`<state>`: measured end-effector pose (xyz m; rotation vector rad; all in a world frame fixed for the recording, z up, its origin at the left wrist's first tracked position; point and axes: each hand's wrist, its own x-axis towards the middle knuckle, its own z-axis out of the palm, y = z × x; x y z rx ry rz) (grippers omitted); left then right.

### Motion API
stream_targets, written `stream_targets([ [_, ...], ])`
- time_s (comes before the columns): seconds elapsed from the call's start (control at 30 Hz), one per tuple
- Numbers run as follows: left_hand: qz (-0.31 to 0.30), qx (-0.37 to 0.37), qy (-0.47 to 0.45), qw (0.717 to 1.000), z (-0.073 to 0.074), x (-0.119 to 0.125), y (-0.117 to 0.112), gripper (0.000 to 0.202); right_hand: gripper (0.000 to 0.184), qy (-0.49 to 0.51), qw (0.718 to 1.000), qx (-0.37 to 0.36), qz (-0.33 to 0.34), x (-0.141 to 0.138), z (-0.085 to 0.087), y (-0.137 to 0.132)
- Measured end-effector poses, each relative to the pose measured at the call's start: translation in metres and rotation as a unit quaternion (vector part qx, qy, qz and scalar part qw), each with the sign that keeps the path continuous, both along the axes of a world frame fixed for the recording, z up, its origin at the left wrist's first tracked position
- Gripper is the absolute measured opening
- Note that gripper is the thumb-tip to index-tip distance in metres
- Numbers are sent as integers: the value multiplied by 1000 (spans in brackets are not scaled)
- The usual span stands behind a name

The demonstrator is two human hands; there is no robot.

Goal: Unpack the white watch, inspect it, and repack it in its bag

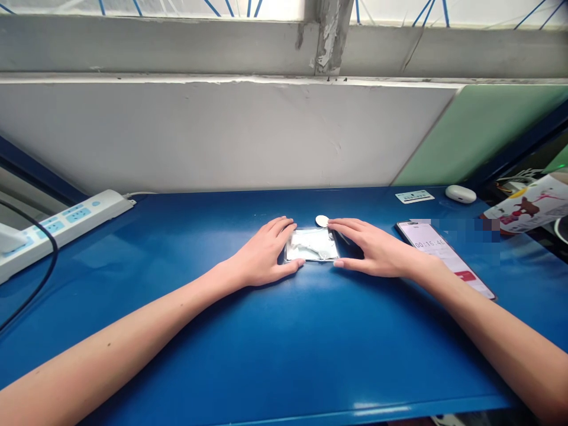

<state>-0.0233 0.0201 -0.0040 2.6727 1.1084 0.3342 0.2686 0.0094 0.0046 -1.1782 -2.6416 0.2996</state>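
Observation:
A small clear plastic packet (pixel 313 244) with something white and silvery inside lies flat on the blue table. My left hand (pixel 262 253) rests at its left edge, with fingers stretched out and the thumb apart at the near corner. At the right edge is my right hand (pixel 377 247), also open, its thumb by the near corner and its fingers by the far one. Just behind the packet lies a round white disc (pixel 322 221), close to the right fingertips. What exactly the packet holds I cannot make out.
A phone showing a running timer (pixel 444 254) lies beyond my right forearm. Behind it are a printed card (pixel 415 196) and a white rounded case (pixel 460 194). A patterned box (pixel 532 204) stands far right. On the left sit a white power strip (pixel 66 228) and a black cable (pixel 54 260).

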Motion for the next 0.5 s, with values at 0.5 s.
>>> stream_targets([
  [0.5, -10, -15, -19, 1000, 0, -2, 3, 65, 27, 147, 987, 61, 9, -9, 3, -3],
])
